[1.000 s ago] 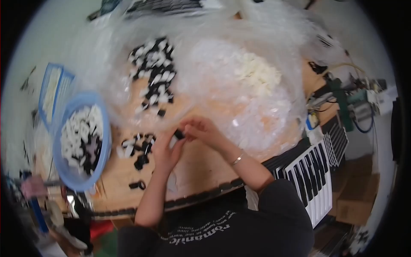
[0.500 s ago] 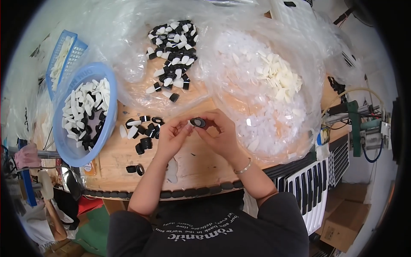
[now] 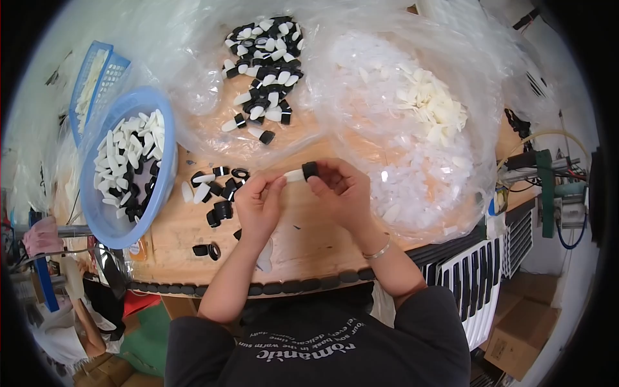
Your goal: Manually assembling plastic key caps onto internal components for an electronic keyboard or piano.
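One white tab (image 3: pixel 294 176) with a black cap (image 3: pixel 310 170) is held above the worktop (image 3: pixel 309 242).
The tab looks slim and smooth, the cap short; the left hand (image 3: pixel 256 208) pinches the white end, the right hand (image 3: pixel 343 193) the black one. The worktop is pale wood, edged with dark pads (image 3: pixel 311 284). A blue basin (image 3: pixel 169 155) stands at left, a cardboard box (image 3: pixel 521 345) lies lower, at right.

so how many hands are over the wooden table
2: the left hand pinches a slim white piece, the right hand holds the round black piece at its right end.
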`<move>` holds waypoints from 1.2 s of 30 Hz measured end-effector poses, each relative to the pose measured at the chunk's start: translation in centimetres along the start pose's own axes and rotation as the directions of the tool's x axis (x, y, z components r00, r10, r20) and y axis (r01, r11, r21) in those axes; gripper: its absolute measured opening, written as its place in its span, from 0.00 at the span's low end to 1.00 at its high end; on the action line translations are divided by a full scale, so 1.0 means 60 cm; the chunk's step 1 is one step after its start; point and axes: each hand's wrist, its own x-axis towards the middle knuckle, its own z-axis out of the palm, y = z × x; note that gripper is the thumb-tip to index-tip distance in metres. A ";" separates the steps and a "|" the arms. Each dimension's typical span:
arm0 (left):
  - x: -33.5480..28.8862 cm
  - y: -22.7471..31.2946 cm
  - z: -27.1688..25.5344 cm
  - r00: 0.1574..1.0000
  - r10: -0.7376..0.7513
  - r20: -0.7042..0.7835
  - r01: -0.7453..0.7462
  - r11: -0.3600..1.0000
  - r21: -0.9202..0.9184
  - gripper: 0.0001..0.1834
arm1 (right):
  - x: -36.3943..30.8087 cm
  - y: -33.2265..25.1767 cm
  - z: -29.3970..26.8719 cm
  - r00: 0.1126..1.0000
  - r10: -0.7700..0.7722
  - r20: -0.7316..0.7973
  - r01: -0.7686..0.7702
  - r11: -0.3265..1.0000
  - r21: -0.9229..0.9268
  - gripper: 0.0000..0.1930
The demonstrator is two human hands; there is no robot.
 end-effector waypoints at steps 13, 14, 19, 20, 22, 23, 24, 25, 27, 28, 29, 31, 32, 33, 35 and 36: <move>-0.002 0.023 -0.016 0.983 -0.149 0.107 0.173 0.947 -0.270 0.05 | -0.003 0.002 -0.013 0.989 0.069 0.130 -0.089 0.983 0.159 0.13; -0.003 0.019 -0.017 0.989 -0.122 0.077 0.137 0.964 -0.229 0.05 | -0.005 -0.001 -0.011 0.992 0.059 0.113 -0.075 0.987 0.144 0.12; -0.001 0.014 -0.008 0.987 -0.162 0.025 0.155 0.875 -0.458 0.06 | -0.003 0.010 -0.016 0.955 0.077 0.288 -0.202 0.878 0.433 0.12; 0.002 0.016 -0.005 0.980 -0.196 0.033 0.180 0.811 -0.557 0.06 | -0.002 0.013 -0.015 0.967 0.075 0.243 -0.169 0.904 0.392 0.12; 0.013 0.036 -0.009 0.968 -0.235 0.085 0.234 0.731 -0.642 0.07 | -0.002 0.014 -0.012 0.977 0.069 0.200 -0.136 0.928 0.347 0.12; 0.016 0.044 -0.011 0.953 -0.267 0.146 0.288 0.638 -0.714 0.08 | -0.002 0.014 -0.010 0.984 0.042 0.174 -0.097 0.943 0.319 0.12; 0.012 0.041 -0.009 0.954 -0.265 0.144 0.285 0.638 -0.715 0.08 | -0.002 0.014 -0.008 0.989 0.014 0.150 -0.058 0.956 0.289 0.13; 0.004 0.034 -0.008 0.965 -0.216 0.152 0.264 0.767 -0.585 0.09 | -0.002 0.013 -0.005 0.988 0.012 0.153 -0.056 0.956 0.287 0.13; 0.000 0.026 -0.016 0.956 -0.253 0.150 0.289 0.901 -0.323 0.07 | -0.002 0.013 -0.002 0.990 -0.006 0.142 -0.031 0.964 0.263 0.13; 0.000 0.026 -0.017 0.957 -0.251 0.147 0.286 0.901 -0.326 0.07 | -0.003 0.012 -0.002 0.989 -0.008 0.145 -0.030 0.965 0.261 0.13; 0.001 0.026 -0.017 0.962 -0.244 0.120 0.271 0.895 -0.354 0.06 | -0.004 0.012 -0.003 0.987 -0.010 0.158 -0.025 0.975 0.220 0.13; 0.003 0.025 -0.018 0.968 -0.236 0.090 0.252 0.888 -0.384 0.06 | -0.005 0.010 -0.007 0.984 -0.013 0.175 -0.019 0.984 0.177 0.13; 0.006 0.023 -0.020 0.965 -0.250 0.082 0.260 0.860 -0.439 0.06 | -0.004 0.010 -0.011 0.979 0.001 0.202 -0.035 0.986 0.166 0.13; 0.009 0.022 -0.021 0.961 -0.265 0.074 0.266 0.828 -0.493 0.06 | -0.004 0.009 -0.012 0.973 0.015 0.229 -0.051 0.987 0.154 0.13; 0.016 0.023 -0.025 0.937 -0.313 0.158 0.346 0.759 -0.552 0.07 | -0.003 0.012 -0.010 0.973 0.001 0.230 -0.055 0.972 0.230 0.13; 0.019 0.024 -0.027 0.903 -0.351 0.246 0.427 0.679 -0.598 0.08 | -0.003 0.013 -0.009 0.974 -0.012 0.228 -0.060 0.950 0.305 0.14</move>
